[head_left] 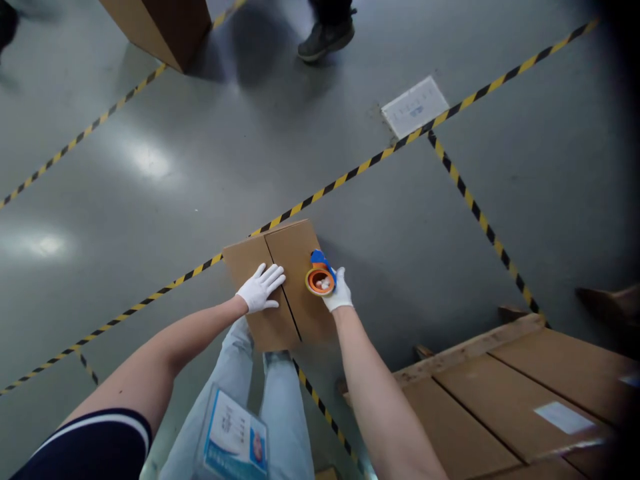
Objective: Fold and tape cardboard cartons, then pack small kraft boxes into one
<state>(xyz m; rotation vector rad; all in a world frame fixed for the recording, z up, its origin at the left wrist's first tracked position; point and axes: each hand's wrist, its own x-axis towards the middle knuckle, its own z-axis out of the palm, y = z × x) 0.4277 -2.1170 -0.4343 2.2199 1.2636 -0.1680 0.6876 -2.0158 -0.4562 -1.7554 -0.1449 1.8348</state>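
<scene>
left hand (260, 288) pressing carton (299, 248), fingers spread | right hand (339, 295) clutching tape dispenser (320, 276) | risk: flaps possibly gaping if the press is slackening

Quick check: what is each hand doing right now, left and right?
Left hand: open, laid flat on the cardboard box.
Right hand: closed, holding the tape dispenser against the box top.

**Colours & patterns, quick rundown**

Your left hand (260, 288) & right hand (339, 293) are gloved white. Box (295, 263) is plain brown cardboard w/ a dark centre seam. Tape dispenser (320, 275): orange ring, blue top. Floor (200, 133) is grey, crossed by yellow/black striped tape (350, 175). Jeans (280, 400) are light blue; sleeve (100, 437) navy w/ a white stripe. Cartons (480, 400) are brown, w/ a white label (564, 417).
</scene>
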